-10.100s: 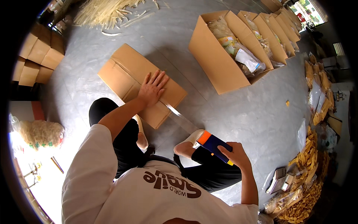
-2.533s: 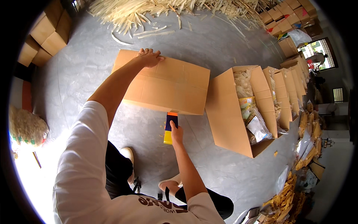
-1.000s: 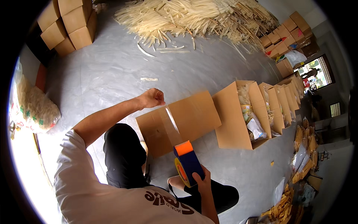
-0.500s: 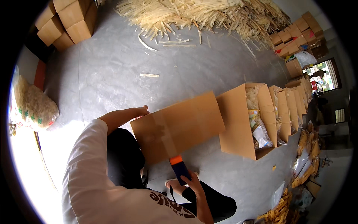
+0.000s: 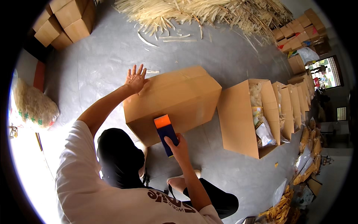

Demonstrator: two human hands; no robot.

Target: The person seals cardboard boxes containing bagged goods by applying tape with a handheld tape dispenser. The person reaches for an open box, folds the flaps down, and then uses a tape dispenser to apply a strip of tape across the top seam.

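Grey floor (image 5: pixel 104 67), bright window (image 5: pixel 331 72), glare (image 5: pixel 30 164) at left

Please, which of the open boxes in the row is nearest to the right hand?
The leftmost open box, beside the closed box; the other open boxes stand farther to its right.

Middle of the floor (image 5: pixel 108 59): one closed carton (image 5: pixel 175 106), one orange-and-blue tape dispenser (image 5: pixel 163 128); near edge: two pale sandals (image 5: pixel 143 150); toward the right edge: one row of at least four open cartons (image 5: pixel 235 121), the farthest too small to count. Left edge: one clear bag (image 5: pixel 35 104); far left corner: at least four stacked cartons (image 5: pixel 76 28). Far edge: one heap of pale strips (image 5: pixel 209 13), strips uncounted; far right corner: one pile of cartons (image 5: pixel 304 24), number unclear.
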